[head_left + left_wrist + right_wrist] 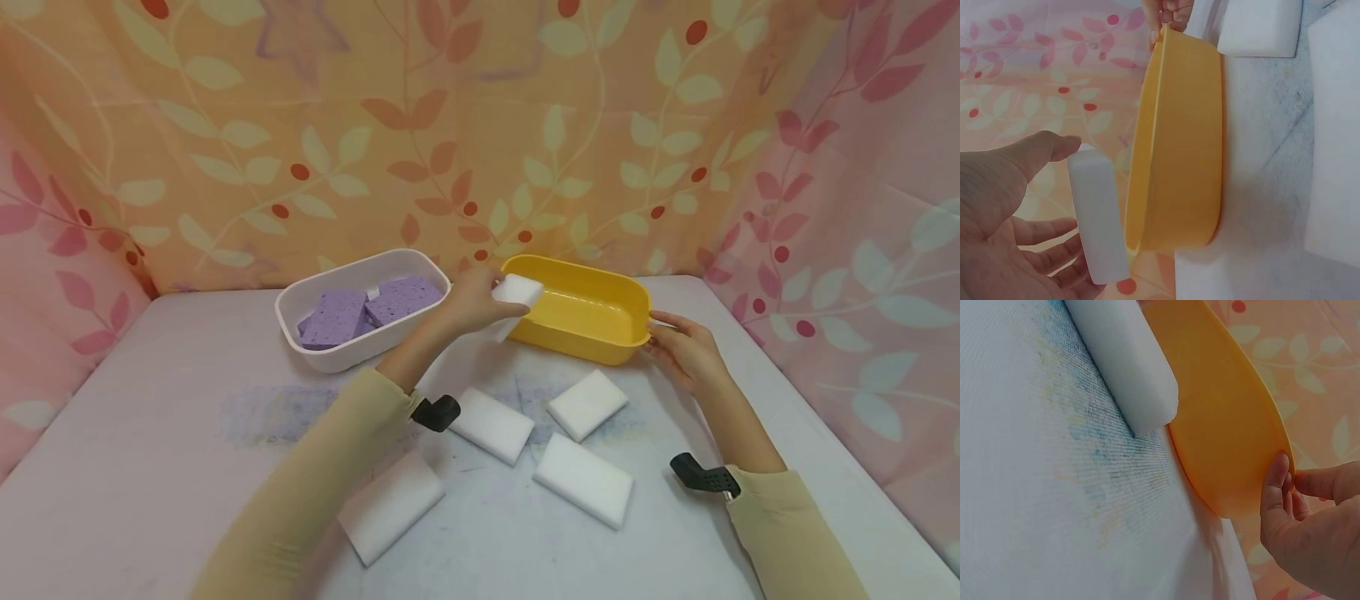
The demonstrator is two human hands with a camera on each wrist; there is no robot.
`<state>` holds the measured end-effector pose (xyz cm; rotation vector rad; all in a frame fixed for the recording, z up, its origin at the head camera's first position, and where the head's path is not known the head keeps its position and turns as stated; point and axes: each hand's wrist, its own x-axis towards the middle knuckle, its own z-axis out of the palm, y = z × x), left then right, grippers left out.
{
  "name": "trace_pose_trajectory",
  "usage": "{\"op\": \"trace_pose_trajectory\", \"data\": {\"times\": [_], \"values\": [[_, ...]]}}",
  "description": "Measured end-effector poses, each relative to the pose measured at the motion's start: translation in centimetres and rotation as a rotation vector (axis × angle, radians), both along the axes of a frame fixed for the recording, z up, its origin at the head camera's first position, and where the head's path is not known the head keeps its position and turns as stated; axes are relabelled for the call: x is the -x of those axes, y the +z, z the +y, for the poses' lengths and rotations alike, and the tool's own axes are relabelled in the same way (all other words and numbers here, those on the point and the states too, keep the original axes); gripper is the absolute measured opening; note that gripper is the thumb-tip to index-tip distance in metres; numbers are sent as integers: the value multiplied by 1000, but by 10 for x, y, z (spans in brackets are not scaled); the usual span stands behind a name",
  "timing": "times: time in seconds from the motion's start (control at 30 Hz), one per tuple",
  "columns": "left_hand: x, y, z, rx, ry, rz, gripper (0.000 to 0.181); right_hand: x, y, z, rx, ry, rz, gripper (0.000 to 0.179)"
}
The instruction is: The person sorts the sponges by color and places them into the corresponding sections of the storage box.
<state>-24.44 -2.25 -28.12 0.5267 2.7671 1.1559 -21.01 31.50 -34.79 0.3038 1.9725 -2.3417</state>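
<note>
White block [520, 289] hangs near yellow tub [585, 346]; white tub [337, 359] holds sponges [336, 318].

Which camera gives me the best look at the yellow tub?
The head view: it shows the yellow tub nearly whole, including its inside. The left wrist view shows mostly its outer side; the right wrist view, part of its outside with the right hand pinching its rim.

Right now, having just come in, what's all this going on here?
A person's left grip holds a white block up near the left end of the yellow tub, while the right grip pinches that tub's right end. Four more white blocks lie on the table in front. To the left, purple sponges sit inside a white tub.
</note>
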Motion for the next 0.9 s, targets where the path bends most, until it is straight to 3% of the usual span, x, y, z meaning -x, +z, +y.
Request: {"op": "trace_pose_trajectory", "data": {"times": [0.13,0.33,0.53,0.7,0.9], "values": [[4,0,7,7,11,2,65,1,0,-2,-4,1,-6,61],[11,-2,18,-4,11,44,52,2,1,-4,-20,-4,-35,66],[19,-3,33,67,14,51,54,2,2,-5,-32,-11,-47,67],[25,-4,48,116,51,50,62,0,3,-3,5,-19,-36,63],[31,-5,60,168,92,83,53,-3,3,-2,10,-25,-38,55]]}}
